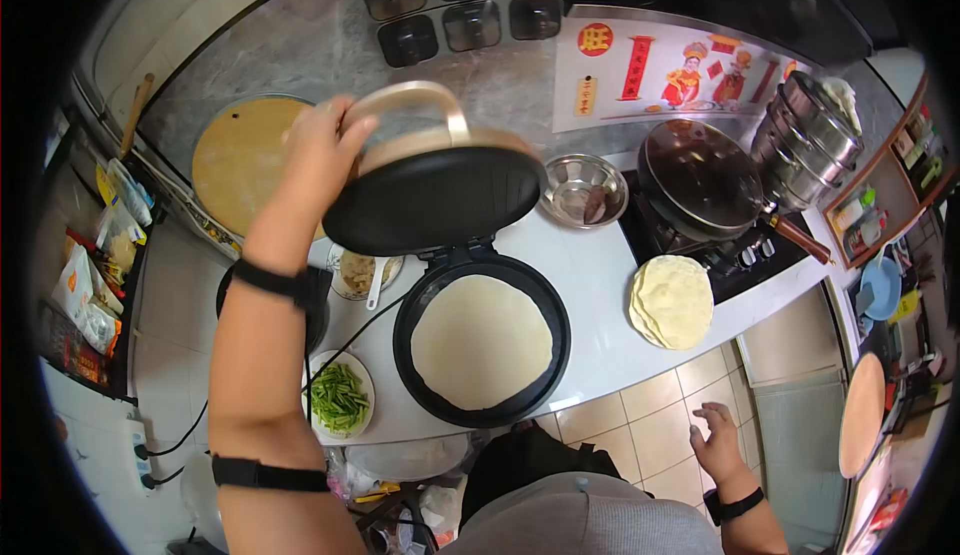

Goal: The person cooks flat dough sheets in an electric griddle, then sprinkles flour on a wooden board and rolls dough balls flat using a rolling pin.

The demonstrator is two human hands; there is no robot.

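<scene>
My left hand (325,145) grips the left end of the gold handle (415,95) on the raised lid (440,200) of an electric baking pan. In the pan's black lower plate (408,380) lies a round, pale, flat sheet of dough (482,343). My right hand (718,440) hangs over the floor to the right, holding nothing, with its fingers apart and slightly bent. The nearest thing to it on the counter is a stack of round flatbreads (672,303).
A plate of chopped green vegetables (340,395) and a dish with a white spoon (375,285) stand left of the pan. A metal bowl (585,190), a lidded wok (700,180) on the stove and stacked steamers (808,145) stand right. A cord (355,340) crosses the counter.
</scene>
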